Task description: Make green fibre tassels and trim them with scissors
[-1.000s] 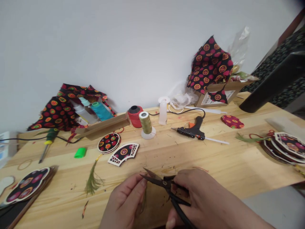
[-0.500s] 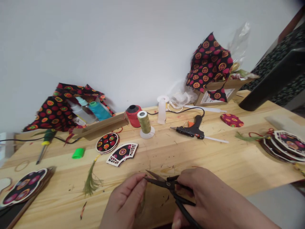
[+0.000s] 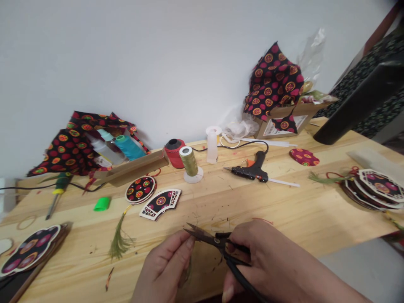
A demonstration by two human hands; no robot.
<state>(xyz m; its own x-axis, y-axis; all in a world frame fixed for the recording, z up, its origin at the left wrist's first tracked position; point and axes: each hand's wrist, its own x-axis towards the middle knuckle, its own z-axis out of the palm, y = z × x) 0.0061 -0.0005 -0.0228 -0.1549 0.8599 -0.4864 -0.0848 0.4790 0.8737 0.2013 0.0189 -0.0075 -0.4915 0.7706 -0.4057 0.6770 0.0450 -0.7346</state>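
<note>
My right hand [image 3: 255,256] grips a pair of black-handled scissors [image 3: 217,240], its fingers in the loops. The blades are slightly parted, and their tips sit right at the fingertips of my left hand [image 3: 167,265]. That left hand is closed in a pinch between thumb and forefinger; what it pinches is mostly hidden, though a thin greenish strand seems to hang below. Just beyond the hands lie a fan-shaped ornament [image 3: 161,204] with a patterned fabric centre and a round ornament [image 3: 141,189] with a green tassel [image 3: 120,240].
Behind stand a gold thread spool [image 3: 188,162], a red spool [image 3: 175,152] and a black glue gun [image 3: 252,168]. Stacked ornaments [image 3: 378,185] lie at right, a screwdriver [image 3: 57,195] and a green cap [image 3: 102,203] at left. A person in dark patterned clothing [image 3: 356,88] is at far right.
The scissors have moved slightly left, their tips now over my left fingertips, and the blades are closer together. My left hand keeps its pinch. The view has shifted a little.
</note>
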